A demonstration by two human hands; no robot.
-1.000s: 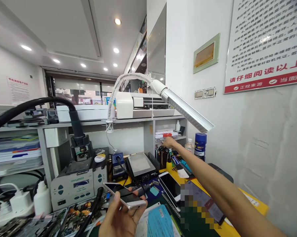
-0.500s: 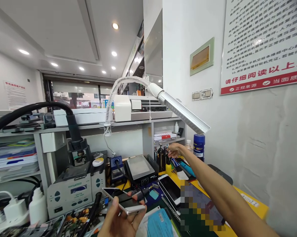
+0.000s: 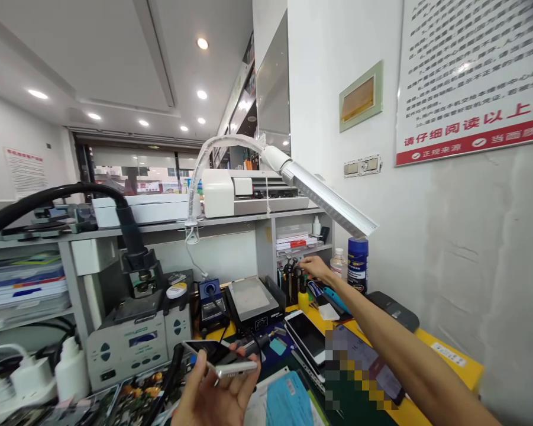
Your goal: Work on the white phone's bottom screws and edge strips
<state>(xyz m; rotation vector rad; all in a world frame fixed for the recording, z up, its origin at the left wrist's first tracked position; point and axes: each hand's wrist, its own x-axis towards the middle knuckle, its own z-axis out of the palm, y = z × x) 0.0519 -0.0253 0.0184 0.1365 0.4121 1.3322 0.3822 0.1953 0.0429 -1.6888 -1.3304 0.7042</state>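
Note:
My left hand (image 3: 217, 387) is closed around the edges of a smartphone (image 3: 224, 358), its dark face tilted up and its silver bottom edge towards me. My right hand (image 3: 316, 267) is stretched far out to the tool holder (image 3: 289, 285) at the back right. Its fingers are drawn together at the tops of the upright tools there; what they pinch is too small to make out. Just below that hand stands a yellow bottle (image 3: 303, 300) with a dark top. A white-framed phone (image 3: 306, 336) lies on the bench between my two hands.
A lamp bar (image 3: 332, 198) hangs above my right arm. A blue can (image 3: 357, 265) stands by the wall. At left are a microscope (image 3: 144, 278), a grey control unit (image 3: 128, 352) and circuit boards (image 3: 142, 393). A flat heating plate (image 3: 252, 299) sits mid-bench, a blue packet (image 3: 288, 399) in front.
The phone in my left hand has tipped flatter, showing more of its bottom edge. My right hand stays at the tool holder, its fingers drawn closer together. The view has shifted slightly.

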